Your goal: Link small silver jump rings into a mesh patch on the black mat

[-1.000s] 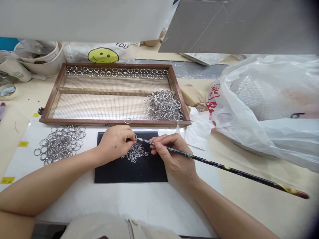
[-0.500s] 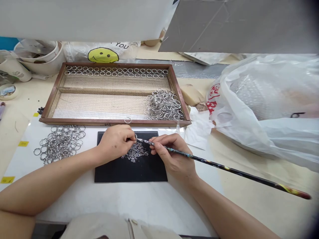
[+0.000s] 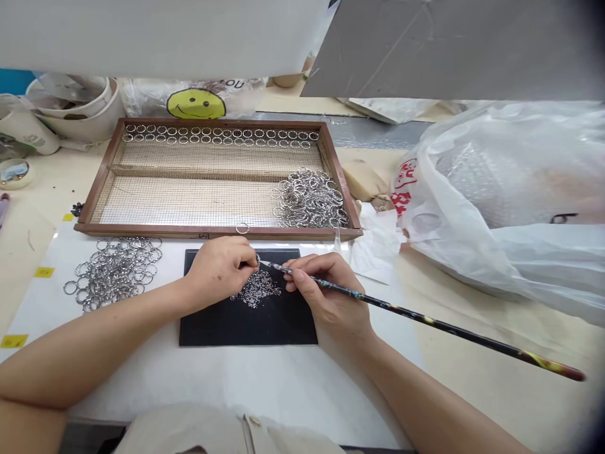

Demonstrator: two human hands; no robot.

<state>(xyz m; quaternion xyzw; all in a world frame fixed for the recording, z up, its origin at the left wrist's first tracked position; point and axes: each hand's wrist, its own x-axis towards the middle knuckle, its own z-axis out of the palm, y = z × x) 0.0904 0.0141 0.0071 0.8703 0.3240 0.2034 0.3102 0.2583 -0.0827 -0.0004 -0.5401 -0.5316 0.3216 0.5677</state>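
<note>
My left hand (image 3: pixel 223 271) pinches a small silver ring (image 3: pixel 258 260), mostly hidden by the fingers, above a black mat (image 3: pixel 246 329). In my right hand (image 3: pixel 331 293) is a long thin pen-like stick (image 3: pixel 416 315) with a dark, colour-flecked handle; its pale tip points at the ring and seems to meet it. Beneath both hands, a heap of tiny shiny rhinestones (image 3: pixel 258 290) lies on the mat. To the left, many loose silver rings (image 3: pixel 120 271) are piled on the white sheet.
Behind the mat stands a wood-framed mesh tray (image 3: pixel 220 234), with rings in rows along its back and a ring pile (image 3: pixel 312 198) at its right. One ring (image 3: pixel 242 228) rests on its front rim. A white plastic bag (image 3: pixel 501 208) fills the right; white tubs (image 3: pixel 78 113) stand far left.
The stick's far end has shifted slightly leftward and down, its tip staying by the ring. Both hands hold nearly the same place.
</note>
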